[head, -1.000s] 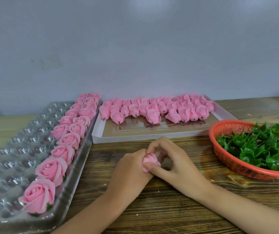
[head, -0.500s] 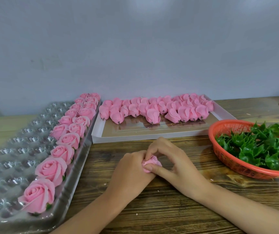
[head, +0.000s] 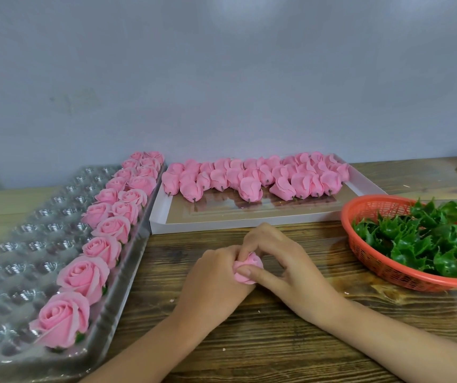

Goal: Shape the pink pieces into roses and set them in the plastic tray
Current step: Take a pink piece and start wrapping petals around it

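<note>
Pinched between left hand (head: 216, 277) and right hand (head: 285, 261), fingers of both curled round it, low over the wooden table (head: 249, 341): one pink piece (head: 248, 268). At left, plastic tray (head: 14, 244) with finished roses (head: 83, 275) along its right side. Behind, white box (head: 249, 223) of unshaped pink pieces (head: 249, 186). At right, orange basket (head: 373, 261) of green leaves (head: 420, 239).

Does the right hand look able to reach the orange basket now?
Probably, once freed: nothing stands between it and the orange basket, but right hand and left hand both hold the pink piece.
</note>
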A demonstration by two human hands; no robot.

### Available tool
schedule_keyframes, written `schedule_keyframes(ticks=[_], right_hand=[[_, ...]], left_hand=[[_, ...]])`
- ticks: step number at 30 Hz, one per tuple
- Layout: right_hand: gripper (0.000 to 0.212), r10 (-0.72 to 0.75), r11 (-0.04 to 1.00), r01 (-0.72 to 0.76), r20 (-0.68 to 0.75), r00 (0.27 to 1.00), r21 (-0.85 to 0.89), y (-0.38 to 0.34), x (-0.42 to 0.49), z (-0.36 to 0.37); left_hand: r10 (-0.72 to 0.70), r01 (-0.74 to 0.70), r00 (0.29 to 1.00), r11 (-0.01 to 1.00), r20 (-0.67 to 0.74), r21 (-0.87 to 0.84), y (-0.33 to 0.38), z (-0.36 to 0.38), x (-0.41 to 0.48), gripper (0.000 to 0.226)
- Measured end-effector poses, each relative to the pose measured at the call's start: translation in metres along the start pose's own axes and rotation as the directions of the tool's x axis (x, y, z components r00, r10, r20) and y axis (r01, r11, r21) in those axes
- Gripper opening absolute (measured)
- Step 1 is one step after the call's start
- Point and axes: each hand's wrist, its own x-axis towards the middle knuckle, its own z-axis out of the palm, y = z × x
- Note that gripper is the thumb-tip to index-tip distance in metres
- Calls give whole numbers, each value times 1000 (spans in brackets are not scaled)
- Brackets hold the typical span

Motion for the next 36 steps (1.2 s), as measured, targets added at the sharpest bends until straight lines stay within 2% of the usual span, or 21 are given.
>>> schedule_keyframes(ticks=[3,7,12,18,20,24,29,33,36], right_hand=[[8,2,1000,-2,-11,1000,4,-1,1,-1],[15,19,1000,-19,-14,1000,-3,-2,1,-1],[7,-11,1000,11,-6,1000,-23,-2,1,0],[8,-11,1000,11,22,1000,-12,-1,0,-1],[12,-7,1000,8,4,1000,-1,-2,1,0],[26,73,997,-72,-40,997,26,-1,1,1],[13,41,999,-41,-17,999,-17,0,1,0],[8,-22,1000,22,17,1000,-12,0,1,0],[11,-22,1000,22,8,1000,-4,-1,1,-1]], left_hand=[[-40,40,999,998,-2,-39,0,0,0,24],[-35,31,997,998,-75,-55,-1,-1,-2,12],[-10,7,996,999,-85,-41,1,0,-4,8],[-83,73,996,975,-37,-210,-1,-2,0,18],[-82,69,995,977,-57,-200,-2,-2,0,20],[-43,36,996,995,-74,-95,-2,0,-4,8],[-51,46,997,996,-55,-80,0,0,-3,7],[-84,82,996,989,-16,-121,1,-2,0,20],[-95,91,995,987,-20,-136,1,-3,-1,11]])
